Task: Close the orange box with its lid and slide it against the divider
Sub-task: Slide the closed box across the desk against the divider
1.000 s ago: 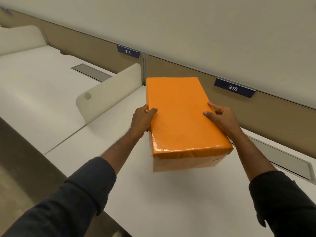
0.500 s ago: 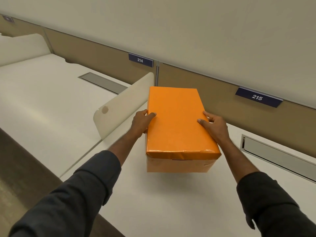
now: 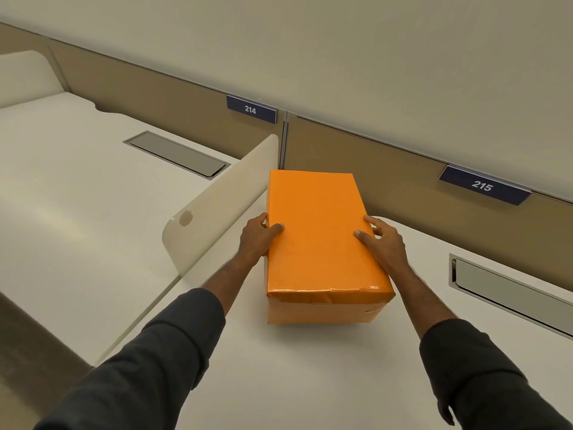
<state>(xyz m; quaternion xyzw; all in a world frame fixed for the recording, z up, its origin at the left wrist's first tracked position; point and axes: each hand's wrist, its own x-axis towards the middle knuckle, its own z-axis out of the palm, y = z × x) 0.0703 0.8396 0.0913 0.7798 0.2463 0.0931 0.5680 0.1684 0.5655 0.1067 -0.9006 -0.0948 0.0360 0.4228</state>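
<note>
The orange box (image 3: 322,243) sits on the white desk (image 3: 310,383) with its lid (image 3: 316,225) on, its far left corner near the cream divider (image 3: 223,206), its near end angled away. The left hand (image 3: 257,237) clasps the lid's left edge, thumb on top; the right hand (image 3: 383,243) clasps the right edge likewise. Behind, tan panels carry the number plates 214 (image 3: 251,109) and 215 (image 3: 483,185).
</note>
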